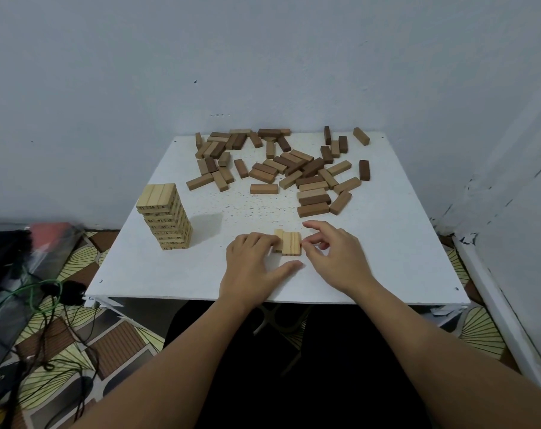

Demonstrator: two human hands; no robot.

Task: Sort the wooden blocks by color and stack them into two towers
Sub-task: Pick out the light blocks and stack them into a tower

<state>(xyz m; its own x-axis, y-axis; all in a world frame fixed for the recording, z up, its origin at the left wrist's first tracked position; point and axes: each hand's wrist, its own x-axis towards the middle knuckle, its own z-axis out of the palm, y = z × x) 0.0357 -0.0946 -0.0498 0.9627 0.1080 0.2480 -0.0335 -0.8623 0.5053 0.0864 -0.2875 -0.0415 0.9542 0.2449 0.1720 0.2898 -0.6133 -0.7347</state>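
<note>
At the near edge of the white table (386,258), both hands squeeze a little row of pale blocks (289,243), left hand (250,261) and right hand (334,258) on either side. If the squeeze is uneven, the row could buckle on the way to the pale tower (165,219). How many blocks? Can't tell, fingers cover one end. Brown pile (294,171) sits untouched at the back.

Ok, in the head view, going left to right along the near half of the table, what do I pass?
Light block tower → left hand → small row of light blocks, pinched between both hands → right hand. The scattered brown blocks lie farther back, so they are left out.
</note>
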